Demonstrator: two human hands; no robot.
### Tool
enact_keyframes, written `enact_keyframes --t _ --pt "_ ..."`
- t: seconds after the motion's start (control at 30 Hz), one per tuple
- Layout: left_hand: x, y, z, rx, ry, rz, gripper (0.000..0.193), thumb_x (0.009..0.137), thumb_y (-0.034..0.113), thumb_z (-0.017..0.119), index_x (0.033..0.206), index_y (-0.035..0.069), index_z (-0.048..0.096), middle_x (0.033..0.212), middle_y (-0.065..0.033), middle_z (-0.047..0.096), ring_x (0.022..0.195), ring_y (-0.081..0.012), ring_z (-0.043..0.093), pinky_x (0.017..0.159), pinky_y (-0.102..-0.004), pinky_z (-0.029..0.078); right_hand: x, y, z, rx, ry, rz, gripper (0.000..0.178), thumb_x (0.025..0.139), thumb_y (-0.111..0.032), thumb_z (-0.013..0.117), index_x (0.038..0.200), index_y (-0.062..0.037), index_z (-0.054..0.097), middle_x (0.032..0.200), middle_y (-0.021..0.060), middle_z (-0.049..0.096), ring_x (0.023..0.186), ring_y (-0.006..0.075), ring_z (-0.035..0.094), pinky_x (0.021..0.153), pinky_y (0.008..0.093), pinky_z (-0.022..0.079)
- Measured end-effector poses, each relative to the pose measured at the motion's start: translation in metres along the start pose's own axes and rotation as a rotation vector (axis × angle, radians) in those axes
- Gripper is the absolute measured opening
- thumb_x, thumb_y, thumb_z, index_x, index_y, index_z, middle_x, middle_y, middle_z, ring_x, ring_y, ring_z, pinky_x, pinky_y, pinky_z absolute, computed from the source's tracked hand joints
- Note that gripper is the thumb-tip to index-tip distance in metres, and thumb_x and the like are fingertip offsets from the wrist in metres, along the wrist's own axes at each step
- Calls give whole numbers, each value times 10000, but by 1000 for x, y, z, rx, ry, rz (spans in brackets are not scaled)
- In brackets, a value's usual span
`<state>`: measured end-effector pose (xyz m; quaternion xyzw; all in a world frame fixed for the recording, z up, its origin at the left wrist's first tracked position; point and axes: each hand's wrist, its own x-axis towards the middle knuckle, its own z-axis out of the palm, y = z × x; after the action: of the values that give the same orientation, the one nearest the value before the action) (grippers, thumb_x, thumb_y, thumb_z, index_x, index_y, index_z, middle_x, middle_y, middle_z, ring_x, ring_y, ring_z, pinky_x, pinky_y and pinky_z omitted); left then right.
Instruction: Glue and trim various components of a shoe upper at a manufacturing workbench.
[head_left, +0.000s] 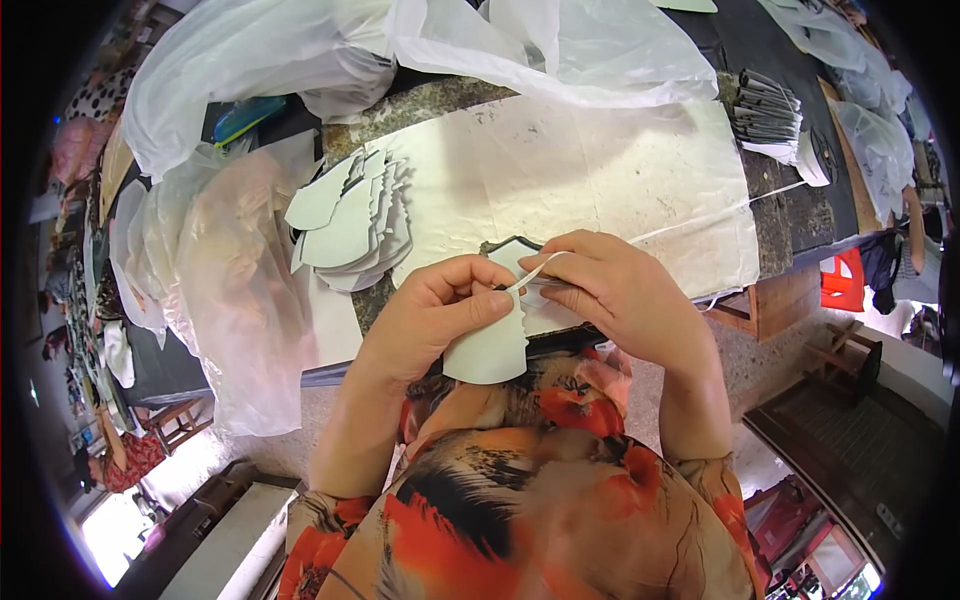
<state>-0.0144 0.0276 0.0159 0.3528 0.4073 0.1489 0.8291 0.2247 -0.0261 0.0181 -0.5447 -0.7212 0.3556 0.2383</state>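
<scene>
My left hand pinches a pale, flat cut-out piece by its upper edge; the piece hangs over the table's front edge, and its right side is scalloped. A narrow white tape runs from the far right into the fingers of my right hand, which closes on it. The tape's end meets the piece at my left fingertips. Behind my fingers lies another pale piece with a dark edge, partly hidden by both hands.
A fanned pile of pale cut-outs sits left on the white sheet. Clear plastic bags cover the left and back of the table. Dark-edged pieces are stacked at the far right. A wooden drawer is under the table.
</scene>
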Motion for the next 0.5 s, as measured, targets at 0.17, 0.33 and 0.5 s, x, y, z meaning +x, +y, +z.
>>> enact_keyframes --t 0.17,0.33,0.5 --pt "5 -17 8 -62 -3 54 223 991 125 693 1193 30 683 932 -3 695 794 -56 641 712 -219 527 6 -2 -7 97 -114 122 277 979 -292 599 1097 -67 711 990 148 696 978 352 655 823 437 518" --pt "9 -21 16 -91 11 124 239 1009 126 667 1227 29 667 909 6 674 785 -49 625 677 -216 522 3 7 -3 280 -113 124 272 1044 -262 563 1073 -21 687 844 98 643 778 236 618 720 347 483" --pt "13 -24 21 -84 67 139 231 1010 115 662 1222 23 664 905 13 663 804 -49 617 715 -221 526 5 -2 -8 736 -168 437 503 1120 -421 408 971 -23 677 757 -49 465 694 62 383 614 233 335"
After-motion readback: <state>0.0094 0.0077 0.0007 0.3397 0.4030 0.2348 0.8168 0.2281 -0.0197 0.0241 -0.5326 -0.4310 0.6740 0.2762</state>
